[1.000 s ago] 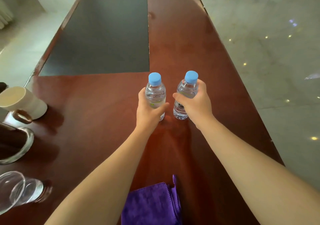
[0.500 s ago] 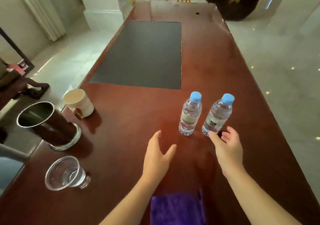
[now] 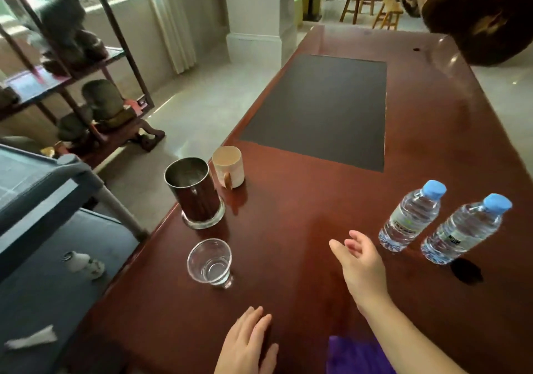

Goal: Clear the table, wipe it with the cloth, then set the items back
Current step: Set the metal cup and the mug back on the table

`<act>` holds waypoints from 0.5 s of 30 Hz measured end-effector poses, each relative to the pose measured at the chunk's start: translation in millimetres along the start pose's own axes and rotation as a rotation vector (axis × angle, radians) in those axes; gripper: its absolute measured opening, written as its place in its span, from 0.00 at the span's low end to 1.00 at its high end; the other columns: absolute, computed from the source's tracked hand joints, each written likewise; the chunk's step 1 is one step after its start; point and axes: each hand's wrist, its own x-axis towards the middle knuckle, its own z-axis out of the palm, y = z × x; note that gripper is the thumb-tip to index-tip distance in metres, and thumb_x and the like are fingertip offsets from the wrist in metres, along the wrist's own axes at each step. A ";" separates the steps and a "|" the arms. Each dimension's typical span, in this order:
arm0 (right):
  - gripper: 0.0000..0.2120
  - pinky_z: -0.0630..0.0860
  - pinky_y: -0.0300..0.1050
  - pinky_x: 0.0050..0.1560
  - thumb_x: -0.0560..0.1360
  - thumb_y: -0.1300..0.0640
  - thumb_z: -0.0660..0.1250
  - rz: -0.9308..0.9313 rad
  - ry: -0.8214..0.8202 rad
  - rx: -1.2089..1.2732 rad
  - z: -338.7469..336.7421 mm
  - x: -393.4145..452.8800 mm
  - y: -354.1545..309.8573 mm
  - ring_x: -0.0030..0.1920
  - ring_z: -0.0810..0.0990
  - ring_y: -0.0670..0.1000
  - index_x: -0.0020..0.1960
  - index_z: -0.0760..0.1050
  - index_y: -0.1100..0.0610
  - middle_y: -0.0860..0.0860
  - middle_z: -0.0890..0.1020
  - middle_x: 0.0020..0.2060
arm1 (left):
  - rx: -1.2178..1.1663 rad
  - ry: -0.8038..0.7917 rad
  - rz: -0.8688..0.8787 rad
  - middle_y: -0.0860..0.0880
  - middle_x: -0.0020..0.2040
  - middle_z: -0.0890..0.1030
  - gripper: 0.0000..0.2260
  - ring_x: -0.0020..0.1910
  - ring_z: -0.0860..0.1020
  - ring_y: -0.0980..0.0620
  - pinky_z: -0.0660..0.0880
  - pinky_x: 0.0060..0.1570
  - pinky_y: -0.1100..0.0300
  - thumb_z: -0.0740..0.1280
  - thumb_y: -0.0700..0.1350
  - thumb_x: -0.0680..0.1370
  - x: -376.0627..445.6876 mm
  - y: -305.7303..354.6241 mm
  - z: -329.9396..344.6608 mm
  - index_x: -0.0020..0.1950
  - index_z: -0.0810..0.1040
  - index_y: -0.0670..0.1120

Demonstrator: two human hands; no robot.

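Two clear water bottles with blue caps stand on the red-brown table (image 3: pixel 302 215): one bottle (image 3: pixel 409 218) and, to its right, the other bottle (image 3: pixel 464 231). My right hand (image 3: pixel 360 267) hovers open left of them, touching neither. My left hand (image 3: pixel 248 345) rests open and flat near the table's front edge. A purple cloth (image 3: pixel 354 356) lies at the front edge, partly under my right forearm. A clear glass (image 3: pixel 210 262), a metal canister (image 3: pixel 194 192) and a cream mug (image 3: pixel 229 166) stand along the left side.
A dark mat (image 3: pixel 323 108) covers the table's far middle. A grey cart (image 3: pixel 43 229) stands left of the table, with a small white item (image 3: pixel 83 262) and a white paper (image 3: pixel 31 339) on its lower shelf. A shelf with dark figures stands further left.
Both hands have let go of the two bottles and pulled back toward me. The view has swung left, showing the cart and shelf.
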 end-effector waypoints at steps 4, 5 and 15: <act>0.23 0.74 0.50 0.61 0.70 0.49 0.75 -0.063 -0.103 -0.040 43.4 12.4 -21.0 0.54 0.79 0.47 0.64 0.74 0.50 0.45 0.80 0.52 | 0.118 0.045 0.062 0.50 0.50 0.85 0.18 0.49 0.84 0.50 0.82 0.40 0.54 0.66 0.55 0.68 -15.2 -4.9 -8.3 0.56 0.70 0.54; 0.25 0.74 0.49 0.60 0.70 0.48 0.75 -0.082 -0.131 -0.055 54.0 16.8 -26.6 0.54 0.79 0.47 0.64 0.73 0.50 0.45 0.79 0.52 | 0.130 0.053 0.071 0.52 0.50 0.85 0.11 0.49 0.84 0.52 0.82 0.40 0.57 0.60 0.55 0.75 -19.0 -5.7 -7.5 0.55 0.71 0.55; 0.33 0.72 0.46 0.59 0.69 0.44 0.74 -0.214 -0.295 -0.168 158.3 80.0 -80.2 0.58 0.76 0.50 0.70 0.69 0.53 0.50 0.77 0.58 | -0.256 0.673 -0.630 0.48 0.44 0.80 0.11 0.42 0.76 0.59 0.72 0.45 0.73 0.67 0.51 0.69 -22.0 -83.6 -63.3 0.49 0.78 0.48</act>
